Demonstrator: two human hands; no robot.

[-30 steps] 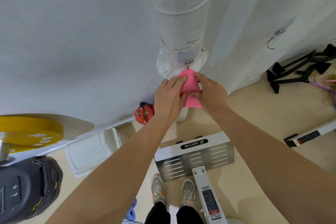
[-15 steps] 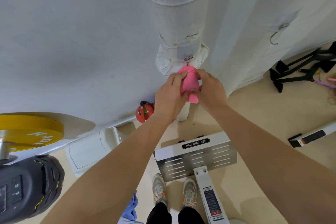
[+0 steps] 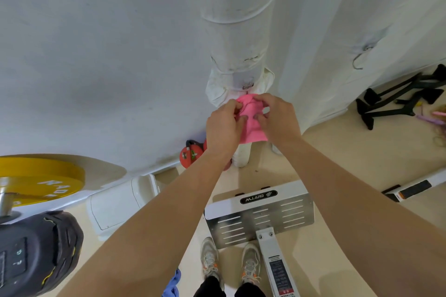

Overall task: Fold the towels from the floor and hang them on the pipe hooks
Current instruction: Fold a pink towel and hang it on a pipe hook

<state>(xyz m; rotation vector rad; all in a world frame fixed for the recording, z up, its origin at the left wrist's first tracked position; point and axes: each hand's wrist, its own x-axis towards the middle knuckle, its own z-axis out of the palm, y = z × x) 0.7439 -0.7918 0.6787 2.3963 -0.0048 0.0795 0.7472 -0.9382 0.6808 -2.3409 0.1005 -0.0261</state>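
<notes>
Left hand [image 3: 223,128] and right hand [image 3: 277,117] both pinch pink towel [image 3: 251,119], fingers clamped on it, just below hook [image 3: 248,85] on wrapped pipe [image 3: 237,31].

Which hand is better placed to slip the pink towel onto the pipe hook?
Right. The right hand pinches the pink towel at its top, just below the hook; the left hand holds it lower down.

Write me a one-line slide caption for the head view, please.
Left hand and right hand pinch a pink towel just below the hook on the wrapped white pipe.
</notes>
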